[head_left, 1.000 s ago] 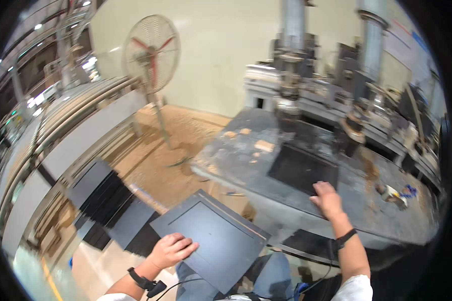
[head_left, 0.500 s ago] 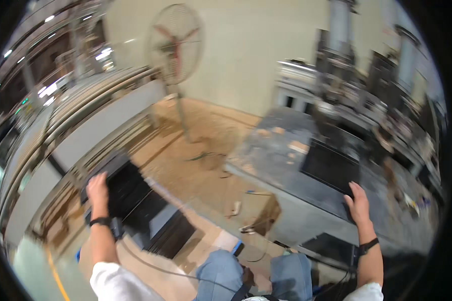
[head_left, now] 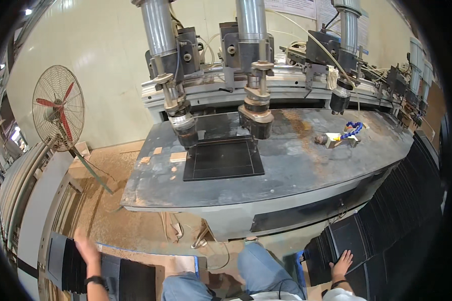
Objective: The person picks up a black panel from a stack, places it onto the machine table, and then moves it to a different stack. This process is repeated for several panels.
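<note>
My right hand (head_left: 342, 263) rests with its fingers spread on the stacked black panels (head_left: 334, 246) at the lower right. At the lower left my left hand (head_left: 87, 252) is at the edge of another stack of black panels (head_left: 135, 278); motion smears its fingers. A flat black panel (head_left: 223, 159) lies on the grey machine table (head_left: 296, 175) ahead, away from both hands. Two press heads with metal cylinders (head_left: 252, 20) come down at that panel's far edge.
A standing fan (head_left: 58, 108) with red blades is at the left, beside a roller conveyor (head_left: 25, 185). Small wood pieces (head_left: 178, 157) and a blue segmented hose (head_left: 354, 130) lie on the table. Sawdust covers the floor (head_left: 98, 200) at the left.
My view has turned to the right. My right hand has gone from beside the panel on the table to the right-hand stack. My left hand stays by the left stack.
</note>
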Motion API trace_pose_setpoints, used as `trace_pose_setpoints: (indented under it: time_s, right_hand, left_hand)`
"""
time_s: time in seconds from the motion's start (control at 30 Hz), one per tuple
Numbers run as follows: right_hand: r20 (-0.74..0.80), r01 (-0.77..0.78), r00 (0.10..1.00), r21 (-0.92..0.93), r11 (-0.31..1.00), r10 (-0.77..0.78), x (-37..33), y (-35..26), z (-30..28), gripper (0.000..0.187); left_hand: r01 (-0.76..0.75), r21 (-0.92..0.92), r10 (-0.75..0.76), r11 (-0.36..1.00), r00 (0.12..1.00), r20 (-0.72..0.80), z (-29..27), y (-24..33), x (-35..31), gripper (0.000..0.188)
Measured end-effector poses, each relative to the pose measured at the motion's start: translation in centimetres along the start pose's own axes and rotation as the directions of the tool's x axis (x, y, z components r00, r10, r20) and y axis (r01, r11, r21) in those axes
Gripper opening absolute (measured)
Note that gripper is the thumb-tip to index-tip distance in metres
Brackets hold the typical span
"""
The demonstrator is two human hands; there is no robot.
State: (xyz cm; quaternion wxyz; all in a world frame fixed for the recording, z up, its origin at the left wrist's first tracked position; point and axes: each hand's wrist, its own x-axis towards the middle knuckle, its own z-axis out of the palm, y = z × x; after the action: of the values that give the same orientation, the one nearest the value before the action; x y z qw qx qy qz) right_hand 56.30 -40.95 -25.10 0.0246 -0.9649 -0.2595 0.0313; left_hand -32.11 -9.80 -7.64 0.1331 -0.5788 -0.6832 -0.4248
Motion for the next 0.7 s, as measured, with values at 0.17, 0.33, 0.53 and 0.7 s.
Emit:
trace_pose_setpoints:
  time_s: [0.17,0.33,0.53,0.7]
  right_hand:
    - [-0.112,0.181,0.978,0.037,0.983,-0.176,-0.2,0.1,-0.2,0.066]
    - [-0.356,0.367,0.902,0.337,0.867,-0.243,-0.5,0.6,-10.0,0.050]
    - [-0.670,0.636,0.709,0.475,0.608,-0.219,-2.9,-6.2,-22.9,0.044]
    - [-0.713,0.950,0.268,0.085,0.299,-0.648,-0.5,-22.0,-30.9,0.047]
  left_hand:
    - [-0.626,-0.315,0.694,0.714,0.692,0.197,12.5,33.7,0.0,0.043]
    - [-0.493,-0.222,0.517,0.841,0.613,0.598,22.2,44.4,-1.5,0.080]
    - [-0.473,-0.213,0.494,0.855,0.619,0.611,23.5,45.3,-1.7,0.086]
    - [-0.626,-0.284,0.684,0.726,0.614,0.394,18.2,44.1,-5.3,0.083]
